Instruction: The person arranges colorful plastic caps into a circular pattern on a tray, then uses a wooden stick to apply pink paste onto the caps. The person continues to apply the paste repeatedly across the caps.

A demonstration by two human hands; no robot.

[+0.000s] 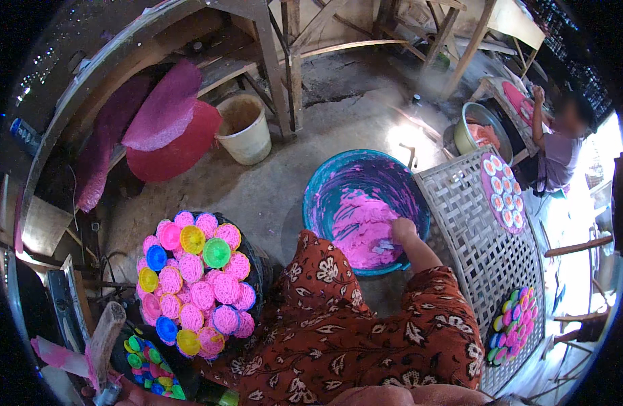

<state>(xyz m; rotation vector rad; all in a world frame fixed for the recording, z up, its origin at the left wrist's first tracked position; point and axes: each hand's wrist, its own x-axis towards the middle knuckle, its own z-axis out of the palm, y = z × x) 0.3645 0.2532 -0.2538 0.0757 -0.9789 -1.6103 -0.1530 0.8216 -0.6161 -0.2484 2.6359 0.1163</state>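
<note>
My right hand (403,230) reaches into a blue basin (325,183) on the ground and presses into a mass of pink dough (359,227). Its fingers are sunk in the dough and hidden. My right forearm comes out of a brown flower-patterned sleeve (419,318). A strip of my left arm (149,396) lies along the lower edge, by a wooden handle (105,335). The left hand itself cannot be made out at the rim.
A dark round tray (260,267) holds several pink noodle nests and coloured cups. To the right, a woven bamboo mat (474,250) carries two round trays of small pieces. A cream bucket (247,128) stands behind. Another person (562,145) sits at the far right.
</note>
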